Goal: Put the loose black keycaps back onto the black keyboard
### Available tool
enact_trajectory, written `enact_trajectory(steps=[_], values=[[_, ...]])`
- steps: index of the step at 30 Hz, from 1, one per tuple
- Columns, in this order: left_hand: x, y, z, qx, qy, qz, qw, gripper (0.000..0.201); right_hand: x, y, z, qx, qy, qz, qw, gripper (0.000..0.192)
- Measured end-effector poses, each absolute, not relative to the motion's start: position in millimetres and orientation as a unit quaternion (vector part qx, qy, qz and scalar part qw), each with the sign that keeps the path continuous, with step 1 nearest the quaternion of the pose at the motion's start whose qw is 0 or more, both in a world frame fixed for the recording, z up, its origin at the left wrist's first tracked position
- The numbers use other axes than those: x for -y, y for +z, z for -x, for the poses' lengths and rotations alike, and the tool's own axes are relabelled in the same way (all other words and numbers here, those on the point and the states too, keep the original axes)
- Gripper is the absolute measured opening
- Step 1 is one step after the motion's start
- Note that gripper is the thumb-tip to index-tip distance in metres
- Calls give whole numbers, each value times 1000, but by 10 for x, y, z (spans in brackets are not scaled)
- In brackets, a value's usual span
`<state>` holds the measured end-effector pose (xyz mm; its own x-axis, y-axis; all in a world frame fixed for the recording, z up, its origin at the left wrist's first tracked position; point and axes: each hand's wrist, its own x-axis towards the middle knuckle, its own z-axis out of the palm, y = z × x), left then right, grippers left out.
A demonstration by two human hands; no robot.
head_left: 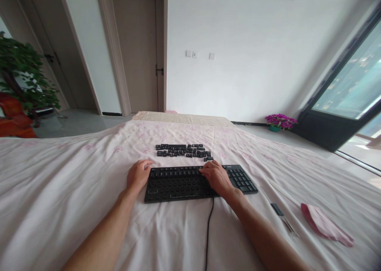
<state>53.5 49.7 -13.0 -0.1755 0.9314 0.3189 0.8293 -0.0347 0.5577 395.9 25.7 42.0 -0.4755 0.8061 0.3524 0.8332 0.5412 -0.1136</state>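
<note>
Black keyboard point(196, 182) is lying on the bed point(59, 183), keycaps point(183, 150) loose just beyond. Left hand point(138, 175) is resting half-curled at its left end, holding nothing; right hand point(216, 176) is pressing fingers onto its top row. Nudged bedding could be scattering keycaps.

My keyboard point(190, 182) and loose keycaps point(183, 150): matt black plastic. Bed sheet point(74, 191): soft pink cloth, wrinkled. Tweezers point(284, 217): shiny metal. Cord point(208, 231): smooth black.
</note>
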Motion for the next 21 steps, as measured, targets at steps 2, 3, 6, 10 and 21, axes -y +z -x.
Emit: enact_trajectory(steps=[2, 3, 6, 10, 21], values=[[-497, -127, -536, -690, 333, -638, 76, 31, -204, 416, -3956, 854, -50, 489, 171, 30], [-497, -127, -536, -689, 334, -639, 75, 31, -175, 419, -3957, 852, -56, 493, 164, 33], [-496, -126, -534, -689, 333, -639, 74, 31, -83, 436, -3963, 849, -63, 502, 152, 45], [-484, -115, -535, -689, 333, -639, 77, 31, 1, 434, -3975, 848, -62, 506, 142, 59], [-490, -105, -545, -691, 332, -637, 79, 30, -574, 558, -4211, 770, -54, 608, 186, 26]])
